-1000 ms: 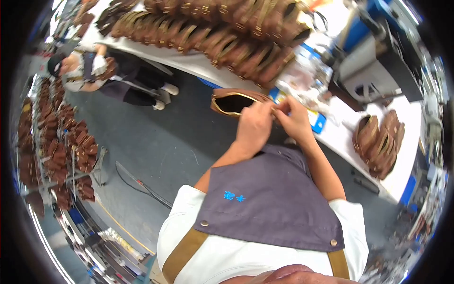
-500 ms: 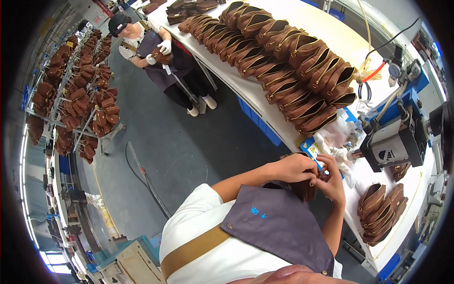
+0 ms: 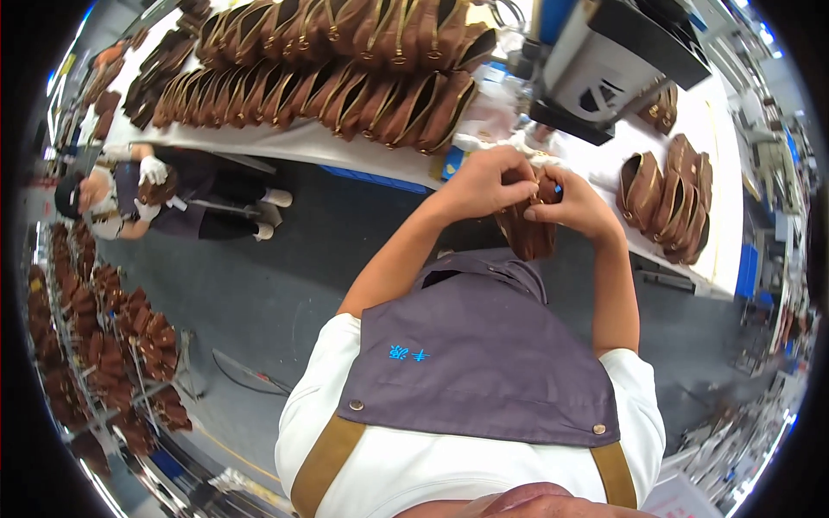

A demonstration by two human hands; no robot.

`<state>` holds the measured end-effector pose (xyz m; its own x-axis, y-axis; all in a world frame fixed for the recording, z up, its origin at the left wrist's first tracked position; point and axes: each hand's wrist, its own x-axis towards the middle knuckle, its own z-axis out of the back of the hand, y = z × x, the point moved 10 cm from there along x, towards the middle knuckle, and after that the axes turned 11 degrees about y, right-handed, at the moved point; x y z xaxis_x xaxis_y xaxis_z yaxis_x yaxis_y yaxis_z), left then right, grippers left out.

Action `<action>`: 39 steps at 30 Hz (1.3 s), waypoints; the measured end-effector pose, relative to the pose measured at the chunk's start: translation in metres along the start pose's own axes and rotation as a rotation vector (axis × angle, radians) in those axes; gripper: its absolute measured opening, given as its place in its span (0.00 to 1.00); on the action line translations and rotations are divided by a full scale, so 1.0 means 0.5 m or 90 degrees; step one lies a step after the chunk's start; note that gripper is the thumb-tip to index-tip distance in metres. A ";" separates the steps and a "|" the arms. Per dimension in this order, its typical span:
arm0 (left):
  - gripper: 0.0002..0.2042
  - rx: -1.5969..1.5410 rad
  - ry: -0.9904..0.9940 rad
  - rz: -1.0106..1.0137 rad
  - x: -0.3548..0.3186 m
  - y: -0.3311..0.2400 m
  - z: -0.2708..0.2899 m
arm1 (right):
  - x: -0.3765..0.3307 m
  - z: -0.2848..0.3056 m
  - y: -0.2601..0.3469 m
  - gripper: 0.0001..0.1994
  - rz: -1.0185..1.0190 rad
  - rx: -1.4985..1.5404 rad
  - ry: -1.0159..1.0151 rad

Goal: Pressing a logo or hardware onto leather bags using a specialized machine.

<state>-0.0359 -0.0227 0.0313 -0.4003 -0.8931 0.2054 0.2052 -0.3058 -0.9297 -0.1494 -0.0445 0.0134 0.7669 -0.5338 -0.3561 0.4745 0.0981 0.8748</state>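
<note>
My left hand (image 3: pixel 488 183) and my right hand (image 3: pixel 577 207) are closed on a small brown zip bag (image 3: pixel 528 239) at the table's front edge. It hangs between my hands in front of the dark apron. The fingertips of both hands meet at its upper end, thumbs facing each other; the small part they pinch is too fine to make out. Just beyond my hands stands a grey and black machine head (image 3: pixel 596 73) with white cloth-like material (image 3: pixel 509 129) below it. Right of my right hand, several similar brown bags (image 3: pixel 669 203) stand together on the table.
Two long rows of brown bags with gold zips (image 3: pixel 328 99) fill the white table (image 3: pixel 298 142) at the left. A co-worker in white gloves (image 3: pixel 154 170) handles a brown bag at the far left. Racks hung with brown bags (image 3: pixel 108 345) stand at the lower left.
My view has turned to the right, so the table now runs across the top. Both hands remain on the bag, my left hand now over its top edge.
</note>
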 end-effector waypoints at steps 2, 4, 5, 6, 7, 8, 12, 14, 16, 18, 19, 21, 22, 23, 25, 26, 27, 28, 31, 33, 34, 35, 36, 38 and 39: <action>0.07 -0.108 0.022 0.060 0.013 0.025 -0.004 | -0.001 0.011 -0.002 0.16 -0.002 0.030 -0.011; 0.08 -0.174 0.030 0.156 0.018 0.037 -0.002 | 0.001 0.021 -0.006 0.16 -0.001 0.037 -0.031; 0.07 -0.207 0.035 0.177 0.020 0.051 -0.001 | 0.007 0.021 -0.010 0.17 0.006 0.036 -0.027; 0.07 -0.241 0.036 0.199 0.019 0.067 0.000 | 0.013 0.019 -0.009 0.19 0.015 0.033 -0.018; 0.07 -0.240 0.040 0.198 0.019 0.070 0.004 | 0.014 0.021 -0.007 0.22 -0.005 0.039 -0.019; 0.07 -0.259 0.030 0.213 0.018 0.077 0.009 | 0.017 0.022 -0.004 0.22 -0.006 0.040 -0.023; 0.08 -0.310 -0.005 0.220 0.027 0.104 0.021 | 0.026 0.047 0.013 0.19 0.037 0.034 -0.071; 0.08 -0.298 -0.006 0.219 0.039 0.103 0.022 | 0.032 0.053 0.012 0.20 0.042 0.053 -0.063; 0.07 -0.333 -0.025 0.215 0.053 0.115 0.027 | 0.041 0.057 0.013 0.22 0.037 0.076 -0.058; 0.07 -0.351 -0.019 0.236 0.061 0.125 0.037 | 0.053 0.067 0.005 0.24 0.032 0.100 -0.057; 0.06 -0.370 -0.013 0.257 0.063 0.130 0.036 | 0.064 0.065 -0.011 0.25 0.001 0.098 -0.022; 0.06 -0.410 -0.011 0.250 0.067 0.125 0.031 | 0.069 0.053 -0.012 0.29 -0.010 0.108 0.030; 0.07 -0.451 -0.012 0.243 0.068 0.123 0.028 | 0.068 0.050 -0.017 0.29 -0.010 0.109 0.028; 0.07 -0.450 -0.009 0.243 0.069 0.122 0.026 | 0.068 0.052 -0.015 0.28 0.032 0.112 0.005; 0.07 -0.451 -0.006 0.235 0.070 0.117 0.026 | 0.072 0.055 -0.020 0.27 0.077 0.113 -0.015; 0.07 -0.449 -0.007 0.233 0.071 0.120 0.027 | 0.075 0.052 -0.039 0.26 0.051 0.115 -0.003; 0.07 -0.453 -0.002 0.232 0.071 0.128 0.025 | 0.079 0.048 -0.047 0.26 0.025 0.117 0.010; 0.07 -0.457 0.004 0.231 0.070 0.134 0.024 | 0.080 0.046 -0.044 0.26 0.027 0.115 0.012; 0.06 -0.485 0.000 0.215 0.071 0.141 0.020 | 0.077 0.038 -0.029 0.27 0.058 0.187 0.022; 0.06 -0.486 0.000 0.224 0.070 0.147 0.019 | 0.076 0.037 -0.032 0.28 0.054 0.190 0.024; 0.06 -0.486 0.001 0.235 0.069 0.150 0.018 | 0.076 0.037 -0.030 0.28 0.054 0.190 0.023; 0.06 -0.486 0.003 0.235 0.068 0.151 0.019 | 0.077 0.038 -0.026 0.28 0.052 0.185 0.021; 0.06 -0.482 0.001 0.234 0.067 0.149 0.023 | 0.074 0.037 -0.019 0.28 0.050 0.182 0.017; 0.06 -0.477 0.004 0.235 0.062 0.142 0.026 | 0.067 0.033 0.003 0.28 0.034 0.170 0.024; 0.06 -0.476 -0.003 0.240 0.063 0.135 0.027 | 0.062 0.031 0.007 0.29 0.020 0.156 0.032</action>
<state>-0.0225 -0.0757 -0.0208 -0.4196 -0.8934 -0.1607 -0.3223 0.3121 -0.8937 -0.1306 -0.0737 0.0108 0.8028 -0.4910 -0.3382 0.3357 -0.0966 0.9370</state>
